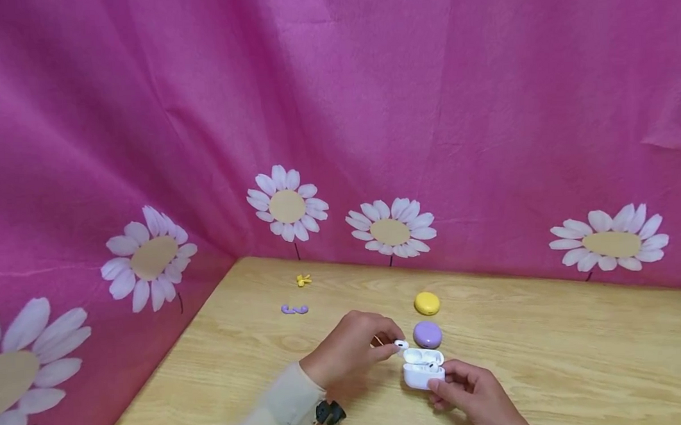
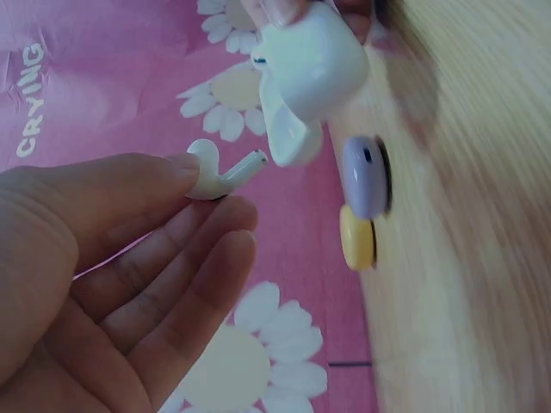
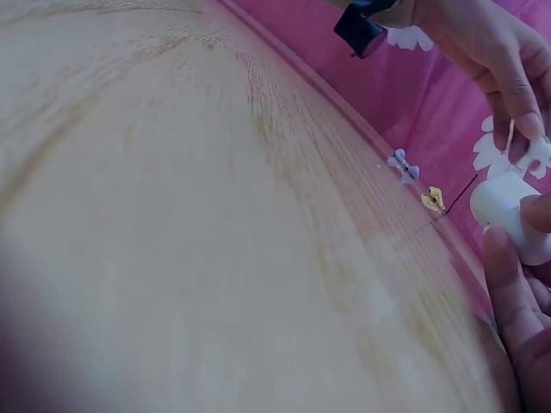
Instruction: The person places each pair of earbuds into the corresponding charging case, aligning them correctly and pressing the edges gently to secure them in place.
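Between thumb and fingertips, my left hand [image 1: 356, 343] pinches a white earbud [image 2: 215, 172], its stem pointing toward the white charging case [image 1: 423, 376]. My right hand [image 1: 471, 388] grips that case by its right side, above the table. The case's lid [image 1: 424, 356] stands flipped up, and another white earbud [image 1: 433, 366] shows in its right part. In the left wrist view the held earbud is a small gap away from the lid. Just behind the case lies a round purple case [image 1: 428, 334], closed.
A round yellow case [image 1: 427, 303] lies behind the purple one. Toward the back left of the wooden table [image 1: 556, 349] are purple earbuds [image 1: 295, 309] and yellow earbuds [image 1: 303, 280]. A pink curtain with daisies [image 1: 456, 104] hangs along the back and left edges.
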